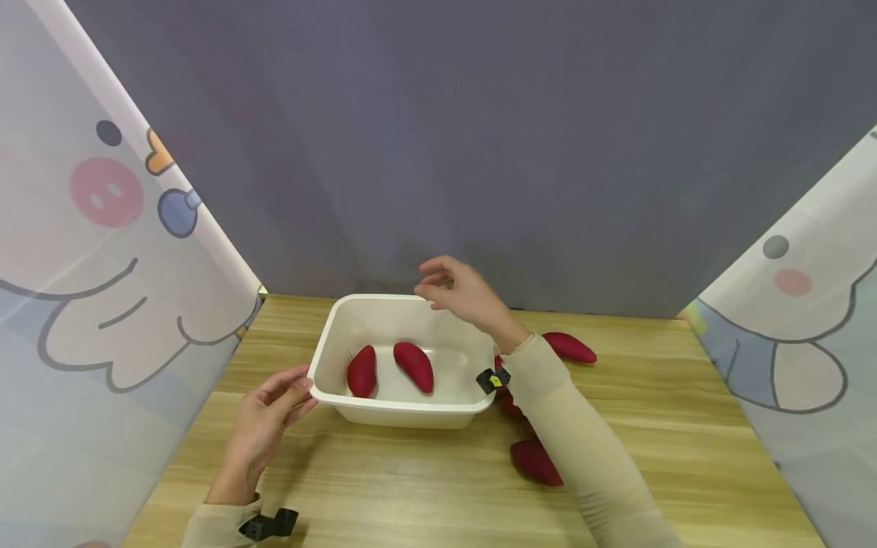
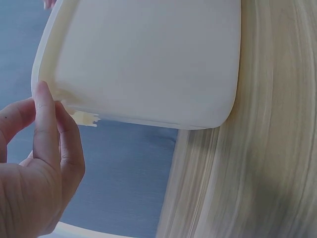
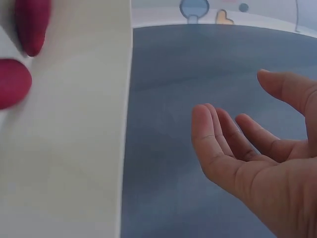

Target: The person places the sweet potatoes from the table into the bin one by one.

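"Grey cloth (image 1: 479, 152) hangs behind the wood-grain counter (image 1: 411, 487). Where's the white tub (image 1: 404, 406)?"
"Near the counter's far edge, two red sweet potatoes (image 1: 414, 367) inside, loose sweet potatoes (image 1: 570, 348) to its right."
"Why's the left hand (image 1: 260, 422) there?"
"Pinching the rim's near-left corner, probably steadying it."
"And the right hand (image 1: 469, 295)?"
"Raised by the far rim, thumb and fingers apart, loosely bent, holding nothing."

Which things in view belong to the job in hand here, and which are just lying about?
Job in hand:
white tub, rim pinched by the left hand
two red pieces inside
right hand, empty, by the far rim
probably more red pieces to the tub's right

Just surroundings:
wooden table
grey backdrop
cartoon-print cloths
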The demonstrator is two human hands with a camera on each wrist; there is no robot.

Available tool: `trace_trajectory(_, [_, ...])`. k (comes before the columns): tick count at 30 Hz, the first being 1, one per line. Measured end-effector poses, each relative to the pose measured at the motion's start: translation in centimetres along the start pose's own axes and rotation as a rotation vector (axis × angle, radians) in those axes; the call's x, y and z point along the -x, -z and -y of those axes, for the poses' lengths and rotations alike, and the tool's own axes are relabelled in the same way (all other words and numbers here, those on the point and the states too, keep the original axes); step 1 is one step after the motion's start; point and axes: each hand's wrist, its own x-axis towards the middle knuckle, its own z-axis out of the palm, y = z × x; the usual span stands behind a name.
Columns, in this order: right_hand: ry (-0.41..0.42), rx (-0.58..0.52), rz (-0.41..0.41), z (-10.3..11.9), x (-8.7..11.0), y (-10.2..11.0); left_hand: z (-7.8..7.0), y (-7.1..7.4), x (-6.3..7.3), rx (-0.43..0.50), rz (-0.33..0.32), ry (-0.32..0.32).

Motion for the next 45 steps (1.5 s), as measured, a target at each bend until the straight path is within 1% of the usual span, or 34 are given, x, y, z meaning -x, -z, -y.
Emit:
trace_trajectory(3, [0.027, 0.03, -0.026, -0.3, 1.1, 1.5, -0.1, 0.1, 0.0, 0.006, 0.005, -0.003])
trace_trajectory(6, [0.045, 0.029, -0.051, -1.6, 2.5, 3.2, 0.0, 0.2, 0.1, 0.011, 0.004, -0.001])
trace_trajectory(12, [0.029, 0.034, -0.138, -5.2, 6.0, 6.8, 0.3, 0.2, 0.3, 0.003, -0.009, 0.019])
trace_trajectory(17, [0.0, 0.049, -0.225, -8.6, 8.4, 9.6, 0.3, 0.2, 0.3, -0.002, -0.023, 0.023])
trace_trajectory(21, [-0.025, 0.136, -0.293, -11.5, 10.3, 11.7, 0.3, 0.2, 0.4, -0.003, -0.02, 0.023])
trace_trajectory(24, [-0.056, 0.229, -0.334, -13.9, 11.3, 13.1, 0.3, 0.2, 0.3, -0.006, -0.02, 0.023])
trace_trajectory(28, [-0.13, 0.29, -0.369, -17.0, 12.5, 14.7, 0.3, 0.2, 0.1, -0.001, -0.017, 0.016])
trace_trajectory(31, [-0.19, 0.269, -0.381, -18.8, 13.2, 15.5, 0.3, 0.2, 0.0, -0.002, -0.012, 0.013])
trace_trajectory(35, [-0.264, 0.209, -0.394, -20.4, 13.8, 16.1, 0.4, 0.2, -0.1, -0.004, -0.009, 0.014])
trace_trajectory(38, [-0.315, 0.159, -0.39, -21.2, 14.1, 16.2, 0.5, 0.2, -0.1, -0.002, -0.005, 0.011])
trace_trajectory(41, [-0.348, 0.114, -0.362, -21.6, 14.4, 16.3, 0.5, 0.2, -0.1, -0.004, -0.002, 0.01])
trace_trajectory(45, [-0.352, 0.066, -0.33, -21.8, 14.8, 16.2, 0.5, 0.2, -0.2, -0.001, 0.003, 0.01])
